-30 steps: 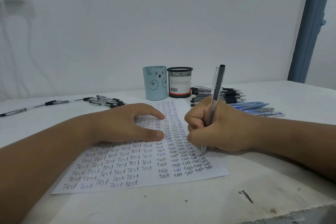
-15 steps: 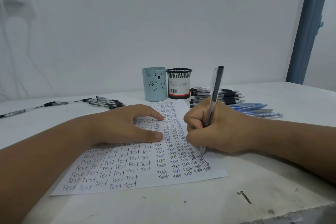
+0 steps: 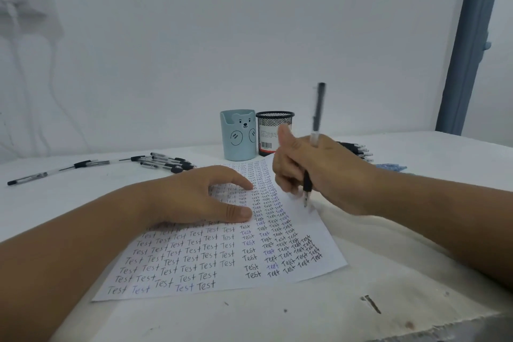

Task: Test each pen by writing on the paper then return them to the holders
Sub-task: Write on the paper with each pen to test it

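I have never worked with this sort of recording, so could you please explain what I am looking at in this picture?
There is no machine: a camera on a person's head looks down at their own two hands. The left hand rests on a paper covered with the word "Test". The right hand holds a pen upright above the sheet. Behind stand a blue bear holder and a black mesh holder. Loose pens lie on the white table, left and right.

The right hand (image 3: 313, 175) hides most pens (image 3: 358, 150) behind it.
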`<state>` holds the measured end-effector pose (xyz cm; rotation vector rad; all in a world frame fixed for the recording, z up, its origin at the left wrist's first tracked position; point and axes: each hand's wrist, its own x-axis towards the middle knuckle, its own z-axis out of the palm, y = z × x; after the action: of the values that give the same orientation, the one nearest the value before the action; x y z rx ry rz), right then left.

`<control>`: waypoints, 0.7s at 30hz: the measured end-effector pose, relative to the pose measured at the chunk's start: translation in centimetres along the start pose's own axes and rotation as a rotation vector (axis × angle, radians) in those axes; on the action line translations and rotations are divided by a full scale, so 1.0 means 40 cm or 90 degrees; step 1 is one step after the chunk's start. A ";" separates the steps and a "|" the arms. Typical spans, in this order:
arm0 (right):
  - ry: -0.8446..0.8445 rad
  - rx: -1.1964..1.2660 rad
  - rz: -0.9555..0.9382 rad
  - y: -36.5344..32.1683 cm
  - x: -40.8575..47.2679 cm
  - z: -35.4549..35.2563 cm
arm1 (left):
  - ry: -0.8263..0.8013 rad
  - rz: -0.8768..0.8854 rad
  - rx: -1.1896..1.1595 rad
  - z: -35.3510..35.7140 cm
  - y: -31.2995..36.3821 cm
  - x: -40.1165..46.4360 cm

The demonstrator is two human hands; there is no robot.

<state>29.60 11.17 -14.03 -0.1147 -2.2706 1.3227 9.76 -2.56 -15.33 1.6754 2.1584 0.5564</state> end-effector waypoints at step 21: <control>0.074 -0.390 -0.061 0.065 0.115 0.004 | 0.011 0.024 0.005 0.002 0.013 -0.010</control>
<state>25.05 13.86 -14.52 -0.2775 -2.4651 0.5227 10.31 -2.84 -15.13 1.7242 2.1484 0.5754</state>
